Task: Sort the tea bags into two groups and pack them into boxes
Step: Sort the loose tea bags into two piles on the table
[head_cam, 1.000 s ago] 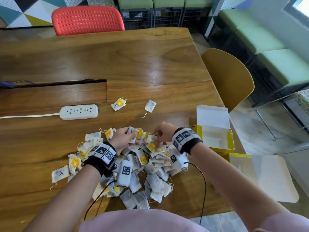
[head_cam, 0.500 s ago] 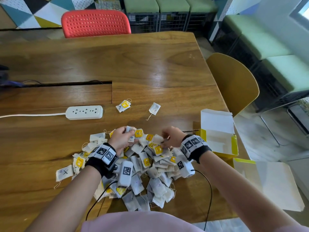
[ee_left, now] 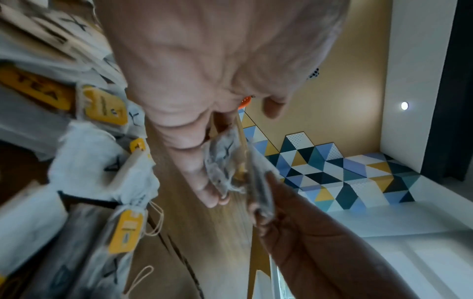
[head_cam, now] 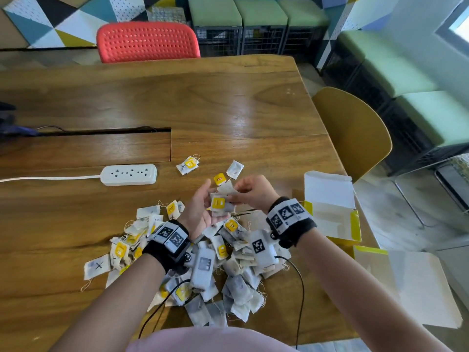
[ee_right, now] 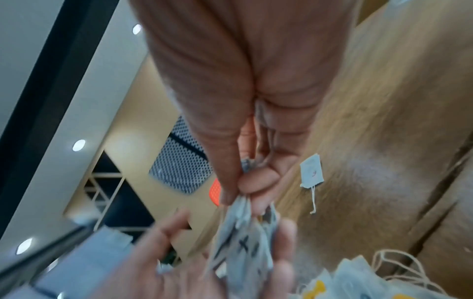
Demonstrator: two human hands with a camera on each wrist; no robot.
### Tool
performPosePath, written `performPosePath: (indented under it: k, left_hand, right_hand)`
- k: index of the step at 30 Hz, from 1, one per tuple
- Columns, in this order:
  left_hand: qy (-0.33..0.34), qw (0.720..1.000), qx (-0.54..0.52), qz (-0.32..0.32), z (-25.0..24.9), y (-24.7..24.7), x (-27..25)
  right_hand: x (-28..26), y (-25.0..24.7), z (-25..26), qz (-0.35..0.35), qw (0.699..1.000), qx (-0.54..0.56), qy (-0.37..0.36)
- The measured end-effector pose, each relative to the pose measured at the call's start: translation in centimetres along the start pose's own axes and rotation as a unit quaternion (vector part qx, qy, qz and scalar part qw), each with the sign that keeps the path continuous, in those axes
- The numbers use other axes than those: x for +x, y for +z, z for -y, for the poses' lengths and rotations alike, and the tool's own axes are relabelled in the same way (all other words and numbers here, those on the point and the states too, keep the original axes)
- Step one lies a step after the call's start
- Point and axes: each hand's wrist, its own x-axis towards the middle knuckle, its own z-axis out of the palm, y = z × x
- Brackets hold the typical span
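Your left hand (head_cam: 200,212) cradling a small stack of tea bags (head_cam: 221,205) in curled fingers, your right hand (head_cam: 250,191) pinching its top edge, tea bag pile (head_cam: 228,270) below both on the tabletop (head_cam: 228,105)

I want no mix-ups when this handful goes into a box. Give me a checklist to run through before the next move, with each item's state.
1. Left hand supports the bunch of tea bags: ok.
2. Right hand pinches the bunch's top edge: ok.
3. Bags in the bunch all carry the same mark: cannot tell; X marks show on some in the right wrist view.
4. Open yellow box within reach beside the right hand: ok.
5. Box free of other bags: cannot tell.
6. Pile fully sorted: not ok.
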Motion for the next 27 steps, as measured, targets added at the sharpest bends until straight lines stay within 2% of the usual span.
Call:
performPosePath:
  k: [2,4,8,12,15,17,20,23,24,26,27]
  left_hand:
    - [0.013,0.999,0.028,-0.017,-0.1,-0.1,0.3]
    - [0.025,0.995,0.069,-0.063,-0.4,-0.8,0.8]
    - [0.05,0.983,0.136,-0.115,-2.7,-3.6,3.2]
    - [0.086,0.956,0.171,-0.223,-5.6,-5.9,7.2]
    - [0.113,0.928,0.193,-0.298,-6.9,-7.8,9.3]
    - [0.127,0.885,0.314,-0.32,-6.9,-8.5,10.2]
    - [0.188,0.785,0.505,-0.306,-6.4,-7.9,10.0]
    - [0.263,0.695,0.609,-0.278,-5.1,-7.1,9.8]
    - [0.256,0.661,0.654,-0.264,-4.6,-7.1,9.9]
    - [0.195,0.604,0.74,-0.221,-4.0,-7.4,10.1]
    - [0.15,0.592,0.766,-0.199,-4.0,-7.8,10.2]
  right_hand:
    - [0.2,0.6,0.0,0.005,1.0,-0.022,-0.011]
    - [0.1,0.5,-0.1,0.013,1.0,-0.005,-0.018]
    - [-0.7,-0.9,-1.9,-0.021,1.0,-0.006,0.003]
    - [-2.3,-2.1,-5.5,-0.078,0.995,-0.048,0.044]
    - [-3.7,-2.5,-7.7,-0.092,0.992,-0.054,0.069]
    - [-4.5,-2.6,-8.8,-0.107,0.989,-0.058,0.081]
    - [-5.1,-2.6,-9.7,-0.121,0.987,-0.071,0.082]
    - [-5.4,-2.2,-10.0,-0.119,0.986,-0.088,0.083]
    - [-5.6,-2.1,-10.1,-0.114,0.986,-0.091,0.082]
    - [-5.9,-1.9,-10.2,-0.094,0.986,-0.112,0.081]
    - [-6.1,-1.8,-10.3,-0.079,0.985,-0.126,0.085]
